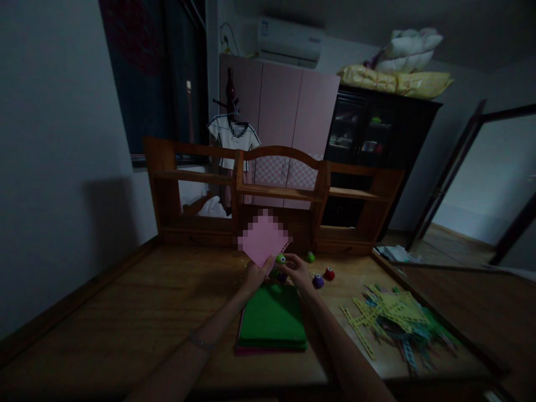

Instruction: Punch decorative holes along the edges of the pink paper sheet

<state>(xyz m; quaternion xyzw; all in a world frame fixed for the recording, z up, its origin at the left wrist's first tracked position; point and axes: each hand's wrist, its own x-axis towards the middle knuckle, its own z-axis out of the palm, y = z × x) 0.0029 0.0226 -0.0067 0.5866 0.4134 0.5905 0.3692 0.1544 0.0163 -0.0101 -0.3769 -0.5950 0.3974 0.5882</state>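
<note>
My left hand (255,274) is closed on the lower corner of a pink paper sheet (263,239), held up on edge above the desk. Beside it, my right hand (298,269) is closed around a small green craft punch (280,259) pressed at the sheet's bottom edge. Just below both hands lies a stack of coloured paper with a green sheet (272,319) on top. Three more small punches, green (310,257), purple (317,281) and red (330,273), sit on the desk to the right of my right hand.
The wooden desk (138,312) carries a shelf hutch (276,192) along its back edge. A heap of punched yellow, green and blue paper strips (393,321) lies at the right. Behind stand a pink wardrobe (288,111), a dark cabinet (372,139) and a wall air conditioner.
</note>
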